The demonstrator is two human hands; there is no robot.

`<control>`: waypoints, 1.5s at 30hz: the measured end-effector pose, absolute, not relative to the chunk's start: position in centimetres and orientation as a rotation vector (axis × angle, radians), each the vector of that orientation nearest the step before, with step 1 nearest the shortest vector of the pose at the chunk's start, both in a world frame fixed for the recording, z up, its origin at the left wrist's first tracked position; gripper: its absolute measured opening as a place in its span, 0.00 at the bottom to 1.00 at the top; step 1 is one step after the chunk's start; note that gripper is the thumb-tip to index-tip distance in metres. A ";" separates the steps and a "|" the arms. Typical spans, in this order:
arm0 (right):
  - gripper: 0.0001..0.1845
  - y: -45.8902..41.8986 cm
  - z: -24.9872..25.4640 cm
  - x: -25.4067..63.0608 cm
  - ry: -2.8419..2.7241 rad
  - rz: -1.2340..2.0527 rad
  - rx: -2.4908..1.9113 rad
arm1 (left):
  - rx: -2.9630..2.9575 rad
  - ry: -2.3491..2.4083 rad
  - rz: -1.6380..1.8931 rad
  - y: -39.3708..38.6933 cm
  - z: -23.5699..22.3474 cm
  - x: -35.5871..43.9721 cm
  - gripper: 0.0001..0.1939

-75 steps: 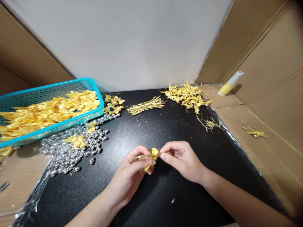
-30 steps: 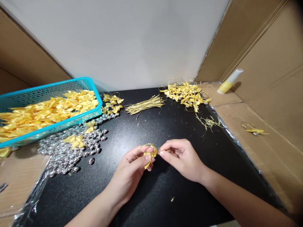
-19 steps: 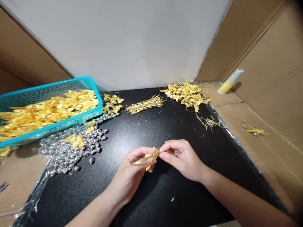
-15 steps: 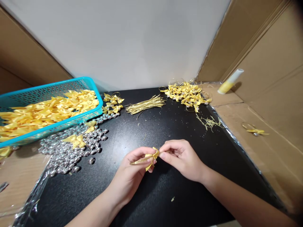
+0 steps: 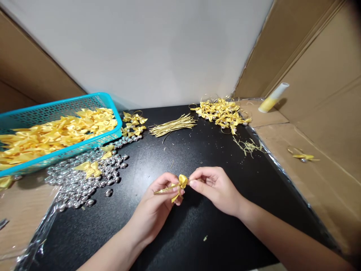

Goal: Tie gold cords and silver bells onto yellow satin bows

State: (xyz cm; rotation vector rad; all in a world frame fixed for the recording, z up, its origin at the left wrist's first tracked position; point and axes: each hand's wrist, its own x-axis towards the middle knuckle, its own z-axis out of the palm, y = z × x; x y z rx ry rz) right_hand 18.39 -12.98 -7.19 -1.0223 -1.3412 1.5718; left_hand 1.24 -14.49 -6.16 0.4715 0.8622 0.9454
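Observation:
Near the middle of the black table, my left hand [image 5: 161, 199] is closed on a yellow ribbon bow [image 5: 182, 181]. A loop of gold twist tie [image 5: 166, 190] stands out from the bow over the thumb. Just to the right, my right hand [image 5: 216, 188] pinches with thumb and forefinger at the bow's right side, on what looks like the thin end of the tie. The fingers hide most of that end. No bead can be made out on the bow.
At left stands a turquoise basket [image 5: 114, 132] of yellow bows, with loose silver beads [image 5: 84, 188] before it. Gold ties [image 5: 173, 125] lie at the back, finished-looking bows [image 5: 222, 113] back right, tie scraps [image 5: 248, 146] below them. A tube [image 5: 273, 98] stands on cardboard at right.
The bow has turned a little in my left fingers, so more of its upper loop shows. My right hand keeps its pinch almost in place.

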 end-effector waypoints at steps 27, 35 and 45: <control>0.08 -13.1 -6.1 18.8 -1.691 1.171 -1.087 | 0.523 0.880 0.943 -14.5 -5.9 1.4 0.09; 0.08 -13.0 -5.7 19.1 -1.770 1.033 -1.044 | 0.478 0.874 0.933 -14.6 -5.8 1.2 0.10; 0.09 -13.1 -5.6 19.1 -1.802 1.000 -1.022 | 0.489 0.898 0.952 -14.5 -5.8 1.4 0.08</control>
